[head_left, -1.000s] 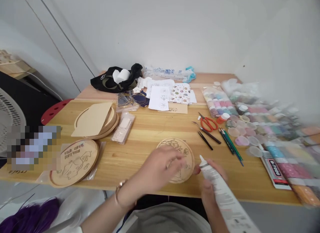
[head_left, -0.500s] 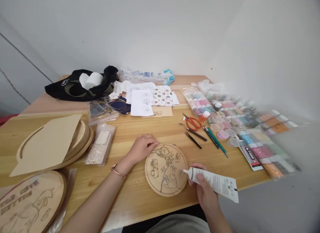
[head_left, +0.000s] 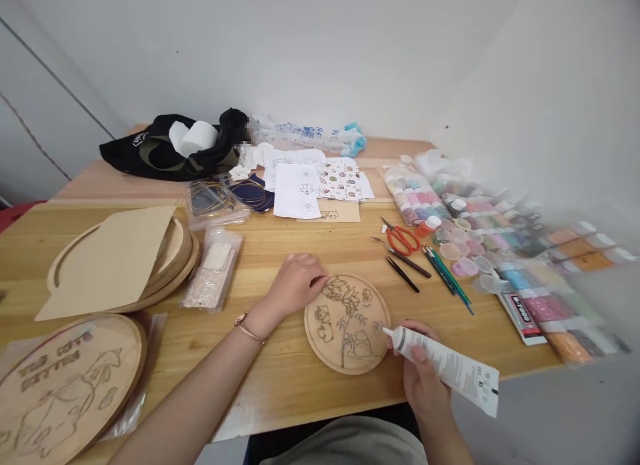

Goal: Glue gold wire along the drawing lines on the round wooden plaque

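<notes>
A round wooden board [head_left: 330, 358] lies flat in front of me, with pandas, bamboo and flowers drawn in dark lines. At its upper left rim is my left hand [head_left: 299, 283], fingers curled and the thumb side against the edge. My right hand [head_left: 423, 365] is closed around a white glue tube [head_left: 460, 366], thumb on top. The tube slants, its thin nozzle pointing left over the board's right side, near a small drawn flower. Whether the tip touches the wood, I cannot tell. Tweezers [head_left: 403, 274] lie beyond the board to the right.
Orange-handled scissors [head_left: 403, 240], pencils [head_left: 449, 278], small cups [head_left: 465, 266] and bead bottles [head_left: 540, 298] fill the right side. At left are a larger drawn board [head_left: 75, 385], stacked round boards [head_left: 185, 278] and a plastic packet [head_left: 213, 270]. Papers [head_left: 297, 192] and a black bag [head_left: 165, 160] lie behind.
The camera view has turned a little, so everything sits further right in the picture. Both hands, the board and the tube keep nearly the same places relative to each other.
</notes>
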Tool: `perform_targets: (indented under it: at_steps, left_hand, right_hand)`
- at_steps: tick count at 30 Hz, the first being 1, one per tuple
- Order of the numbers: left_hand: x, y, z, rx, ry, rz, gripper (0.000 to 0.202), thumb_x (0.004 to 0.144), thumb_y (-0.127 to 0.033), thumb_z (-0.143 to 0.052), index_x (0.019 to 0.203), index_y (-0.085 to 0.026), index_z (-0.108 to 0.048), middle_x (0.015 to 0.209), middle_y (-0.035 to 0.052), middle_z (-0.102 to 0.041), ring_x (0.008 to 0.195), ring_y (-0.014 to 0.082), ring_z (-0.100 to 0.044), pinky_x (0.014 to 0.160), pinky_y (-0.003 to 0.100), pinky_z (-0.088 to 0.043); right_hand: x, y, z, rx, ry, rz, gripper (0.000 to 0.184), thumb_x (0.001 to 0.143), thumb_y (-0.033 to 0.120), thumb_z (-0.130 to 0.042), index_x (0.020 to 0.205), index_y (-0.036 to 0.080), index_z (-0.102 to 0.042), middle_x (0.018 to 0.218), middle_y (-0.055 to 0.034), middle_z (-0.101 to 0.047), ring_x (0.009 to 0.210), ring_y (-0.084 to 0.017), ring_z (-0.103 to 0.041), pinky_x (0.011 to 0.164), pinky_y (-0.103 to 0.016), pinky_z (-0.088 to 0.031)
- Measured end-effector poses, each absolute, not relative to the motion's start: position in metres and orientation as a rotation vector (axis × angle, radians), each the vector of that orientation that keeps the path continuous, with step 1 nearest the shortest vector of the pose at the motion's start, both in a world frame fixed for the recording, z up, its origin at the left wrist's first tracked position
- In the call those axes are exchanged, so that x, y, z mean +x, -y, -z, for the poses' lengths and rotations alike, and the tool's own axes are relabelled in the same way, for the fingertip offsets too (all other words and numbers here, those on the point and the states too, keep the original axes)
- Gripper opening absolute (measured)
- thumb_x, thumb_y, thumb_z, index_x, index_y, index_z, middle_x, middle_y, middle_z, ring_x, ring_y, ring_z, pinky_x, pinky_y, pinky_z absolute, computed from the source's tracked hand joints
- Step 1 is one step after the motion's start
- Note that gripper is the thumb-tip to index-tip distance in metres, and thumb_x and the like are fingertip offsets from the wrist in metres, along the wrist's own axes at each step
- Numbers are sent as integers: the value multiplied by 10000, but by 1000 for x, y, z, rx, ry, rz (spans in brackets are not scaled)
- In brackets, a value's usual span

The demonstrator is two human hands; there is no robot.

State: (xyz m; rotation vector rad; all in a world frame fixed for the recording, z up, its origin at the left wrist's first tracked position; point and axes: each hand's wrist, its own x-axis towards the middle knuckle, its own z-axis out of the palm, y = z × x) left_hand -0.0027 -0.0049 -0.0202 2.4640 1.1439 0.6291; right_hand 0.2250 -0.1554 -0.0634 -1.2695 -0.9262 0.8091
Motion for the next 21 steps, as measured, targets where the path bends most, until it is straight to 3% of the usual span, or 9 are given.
perform_targets:
  at_steps: [6, 14, 21]
  left_hand:
    - [-1, 9, 12, 2549, -1224, -550, 180, 859, -187, -542, 755, -187, -690, 777, 47, -680, 794, 208, -590, 712, 326, -366]
    - [4, -1, 6, 2571, -1193, -451, 202, 751, -109, -530, 571, -181, -588, 633, 30, -623, 666, 187, -555, 628, 295, -347]
    - [1, 0, 19, 2606, -1155, -565, 251, 832, -175, -501, 606, -175, -608, 674, 36, -615, 704, 180, -540, 667, 302, -355]
  right_hand:
    - [222, 149, 56, -1217, 894, -818, 253, 728, 420, -723, 876, 224, -665, 706, -7, -629, 544, -132, -529, 490, -259, -431]
    - [205, 147, 43, -1217, 825, -821, 203, 733, 383, -719, 833, 235, -622, 683, 39, -585, 489, -83, -499, 450, -220, -395]
    - [205, 149, 36, -1250, 800, -786, 208, 722, 383, -722, 797, 213, -629, 674, 33, -589, 483, -80, -492, 418, -210, -385]
